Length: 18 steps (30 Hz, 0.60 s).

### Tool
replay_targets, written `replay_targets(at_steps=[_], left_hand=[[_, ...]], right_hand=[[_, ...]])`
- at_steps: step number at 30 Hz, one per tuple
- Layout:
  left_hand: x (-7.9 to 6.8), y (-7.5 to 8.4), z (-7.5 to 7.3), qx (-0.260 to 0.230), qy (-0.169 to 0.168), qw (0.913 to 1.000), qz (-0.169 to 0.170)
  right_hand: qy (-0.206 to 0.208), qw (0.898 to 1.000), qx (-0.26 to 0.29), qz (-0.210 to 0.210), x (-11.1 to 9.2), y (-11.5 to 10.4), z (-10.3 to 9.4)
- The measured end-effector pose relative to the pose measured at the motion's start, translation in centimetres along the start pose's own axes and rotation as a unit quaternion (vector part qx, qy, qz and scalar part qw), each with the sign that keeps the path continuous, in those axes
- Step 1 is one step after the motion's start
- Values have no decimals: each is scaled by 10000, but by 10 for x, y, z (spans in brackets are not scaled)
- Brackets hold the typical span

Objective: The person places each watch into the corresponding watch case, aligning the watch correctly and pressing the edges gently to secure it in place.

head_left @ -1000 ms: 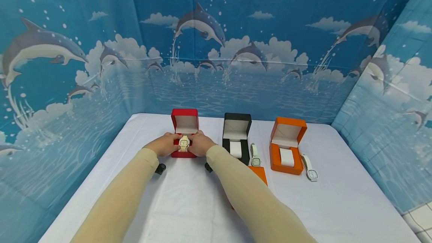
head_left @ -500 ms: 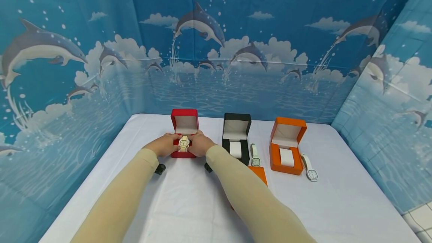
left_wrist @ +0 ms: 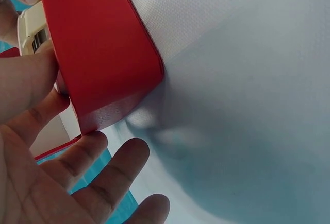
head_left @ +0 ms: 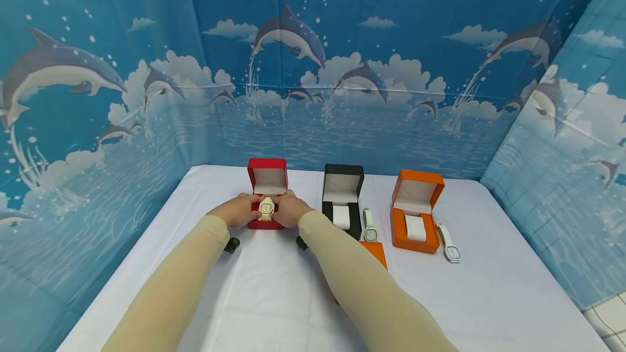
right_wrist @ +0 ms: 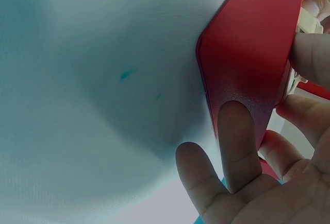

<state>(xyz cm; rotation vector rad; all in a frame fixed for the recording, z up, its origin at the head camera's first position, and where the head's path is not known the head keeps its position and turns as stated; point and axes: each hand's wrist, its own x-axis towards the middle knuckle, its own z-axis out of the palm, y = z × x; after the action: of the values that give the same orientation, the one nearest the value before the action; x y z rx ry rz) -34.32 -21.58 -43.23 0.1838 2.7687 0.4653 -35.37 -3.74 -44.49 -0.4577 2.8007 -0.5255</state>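
A watch with a cream strap and square face (head_left: 266,208) sits in the open red watch box (head_left: 266,225) at the left of the table. My left hand (head_left: 238,210) and right hand (head_left: 292,208) hold it from either side, thumbs and forefingers at the case and strap. In the left wrist view, the thumb lies on the watch at the edge of the red box (left_wrist: 103,44), the lower fingers spread along its side. From the right wrist, the cream strap (right_wrist: 308,22) shows between fingers, and other fingers touch the box's red wall (right_wrist: 247,44).
An open black watch box (head_left: 344,188) with a white cushion stands right of the red one, a pale watch (head_left: 370,231) beside it. Farther right are an open orange box (head_left: 415,244) and a white watch (head_left: 452,253). My right forearm partly covers an orange item (head_left: 375,254).
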Motion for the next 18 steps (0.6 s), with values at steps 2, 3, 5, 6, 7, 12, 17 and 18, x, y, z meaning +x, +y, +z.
replay_targets(at_steps=[2,3,5,6,7,12,17,18], left_hand=[[0,0,0,-17,-11,10000,4],[1,-1,0,-24,-18,10000,6],[1,-2,0,-54,-27,10000,-3],[2,-3,0,-54,-27,10000,-5],[3,-3,0,-50,-24,10000,-9],[3,-4,-1,-2,2,10000,27],[3,-5,0,-67,30,9999,121],[3,-6,0,-112,39,9998,139]], right_hand=[[-2,10000,6,18,0,0,0],[6,10000,-12,8,0,-1,0],[26,10000,-53,-8,-1,-1,-1],[37,10000,-70,-28,-2,-1,-2],[46,9999,-91,-55,-3,-2,-2],[93,9998,-162,-93,-4,-3,-4],[106,9995,-265,-134,-4,-1,-4],[100,9995,-260,-158,-4,-1,-4]])
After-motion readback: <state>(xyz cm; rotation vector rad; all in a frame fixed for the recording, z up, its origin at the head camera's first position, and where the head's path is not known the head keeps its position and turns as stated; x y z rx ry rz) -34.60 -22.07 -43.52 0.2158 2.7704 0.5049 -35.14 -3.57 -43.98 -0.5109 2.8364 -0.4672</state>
